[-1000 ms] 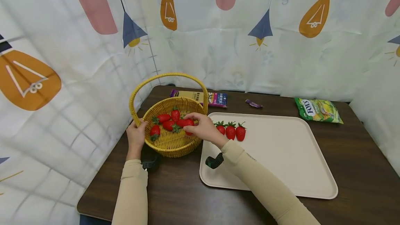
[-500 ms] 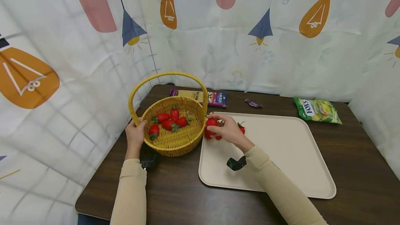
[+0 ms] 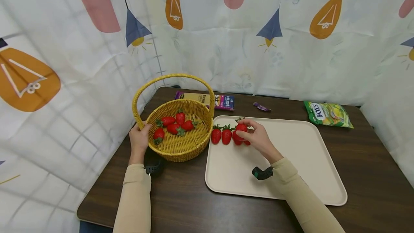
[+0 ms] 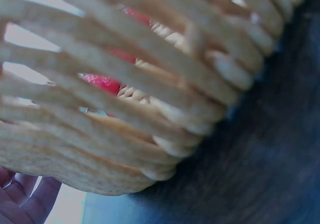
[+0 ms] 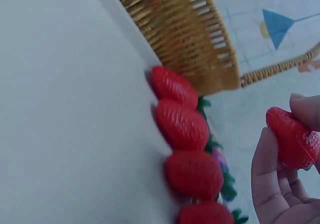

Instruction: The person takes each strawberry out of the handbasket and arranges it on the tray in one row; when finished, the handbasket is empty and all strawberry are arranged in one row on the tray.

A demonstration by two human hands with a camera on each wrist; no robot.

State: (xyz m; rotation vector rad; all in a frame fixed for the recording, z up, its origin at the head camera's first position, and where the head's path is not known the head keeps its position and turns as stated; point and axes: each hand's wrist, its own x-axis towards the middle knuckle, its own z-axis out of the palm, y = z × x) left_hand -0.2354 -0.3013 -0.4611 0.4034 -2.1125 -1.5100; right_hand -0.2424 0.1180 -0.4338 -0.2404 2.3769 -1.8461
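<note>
My left hand (image 3: 139, 139) grips the left side of a yellow wicker basket (image 3: 181, 155), at the foot of its tall handle. Inside the basket lie several red strawberries (image 3: 180, 118) with green leaves. Between thumb and fingers, my right hand (image 3: 260, 141) pinches a strawberry (image 5: 292, 139) above the cream tray (image 3: 275, 175). Below it, a row of several strawberries (image 3: 216, 136) runs along the tray's far left part; the hand partly covers its right end. Through the basket's weave, the left wrist view shows bits of red fruit and my left fingers (image 4: 37, 201).
Behind the basket lies a purple and gold snack packet (image 3: 223, 101). A small purple wrapped candy (image 3: 262, 107) sits beyond the tray's far edge, and a green candy bag (image 3: 328, 114) at the far right. The dark wooden table (image 3: 181, 197) meets a printed curtain behind.
My right hand has moved from inside the basket rightward over the tray, taking a strawberry out with it. My left hand stays on the basket.
</note>
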